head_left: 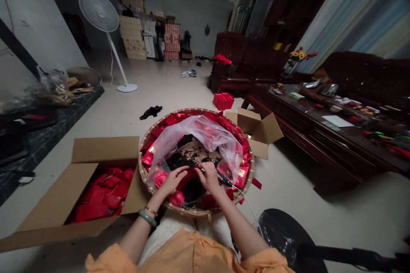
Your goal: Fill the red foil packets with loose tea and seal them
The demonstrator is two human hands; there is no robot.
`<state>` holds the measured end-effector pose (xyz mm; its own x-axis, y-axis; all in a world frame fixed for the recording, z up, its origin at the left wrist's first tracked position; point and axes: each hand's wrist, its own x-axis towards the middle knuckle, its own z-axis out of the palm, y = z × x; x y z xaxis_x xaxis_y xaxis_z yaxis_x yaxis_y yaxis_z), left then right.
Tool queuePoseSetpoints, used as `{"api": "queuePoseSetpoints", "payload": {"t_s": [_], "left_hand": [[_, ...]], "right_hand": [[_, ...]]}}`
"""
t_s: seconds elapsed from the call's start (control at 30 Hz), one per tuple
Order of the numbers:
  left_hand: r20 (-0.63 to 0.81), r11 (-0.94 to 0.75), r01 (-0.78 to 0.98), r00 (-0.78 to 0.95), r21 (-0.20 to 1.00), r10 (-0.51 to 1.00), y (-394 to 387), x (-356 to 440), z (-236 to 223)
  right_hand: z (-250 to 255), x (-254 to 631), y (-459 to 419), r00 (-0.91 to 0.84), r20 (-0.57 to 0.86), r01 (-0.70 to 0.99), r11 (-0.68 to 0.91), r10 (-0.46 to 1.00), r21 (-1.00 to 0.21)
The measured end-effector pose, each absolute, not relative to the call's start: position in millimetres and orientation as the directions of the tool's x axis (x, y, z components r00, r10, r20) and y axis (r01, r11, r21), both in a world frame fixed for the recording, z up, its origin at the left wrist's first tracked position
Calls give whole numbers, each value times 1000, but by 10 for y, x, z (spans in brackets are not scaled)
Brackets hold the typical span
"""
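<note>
In front of me is a round woven basket (142, 138) filled with red packets and dark, dry, leaf-like pieces (192, 190). Between my hands, above the near half of the basket, is a small red packet (190, 175). The fingers of my left hand (174, 180) pinch its left side. My right hand (209, 178) grips its other side. A clear plastic bag (195, 127) lies spread over the basket's far half. Just right of my right hand rests a black hand tool (225, 179) with a white cord, its far end partly hidden.
An open carton (48, 204) of red packets stands at the left, and another open carton (267, 130) is at the right. A black round base (282, 230) sits near my right side. Beyond are a dark wooden table (307, 123), a red box (223, 100) and a white fan (99, 10).
</note>
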<state>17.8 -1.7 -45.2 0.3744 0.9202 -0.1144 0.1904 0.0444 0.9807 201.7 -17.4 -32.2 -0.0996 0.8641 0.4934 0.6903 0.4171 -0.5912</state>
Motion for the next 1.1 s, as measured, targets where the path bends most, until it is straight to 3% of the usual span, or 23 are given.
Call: {"api": "queuePoseSetpoints", "payload": {"t_s": [0.13, 0.3, 0.5, 0.73, 0.97, 1.1], "left_hand": [[-336, 277, 192, 462, 941, 821, -53, 99, -458], [-322, 245, 223, 444, 943, 836, -67, 96, -440], [-315, 202, 267, 501, 942, 806, -13, 98, -373], [-260, 130, 279, 502, 951, 825, -14, 51, -335], [-259, 78, 338, 533, 938, 806, -19, 26, -369], [-230, 2, 388, 542, 922, 808, -14, 9, -352]], "right_hand": [[-368, 2026, -181, 42, 398, 569, 305, 916, -763], [-362, 2039, -138, -182, 174, 341, 228, 968, -912], [-403, 2072, -119, -194, 99, 352, 163, 976, -922], [-191, 2151, -206, -426, 100, 245, 221, 899, -944], [-275, 2141, -261, -428, -75, 241, 34, 901, -970], [-289, 2134, -310, -524, -76, 139, -2, 849, -990]]}}
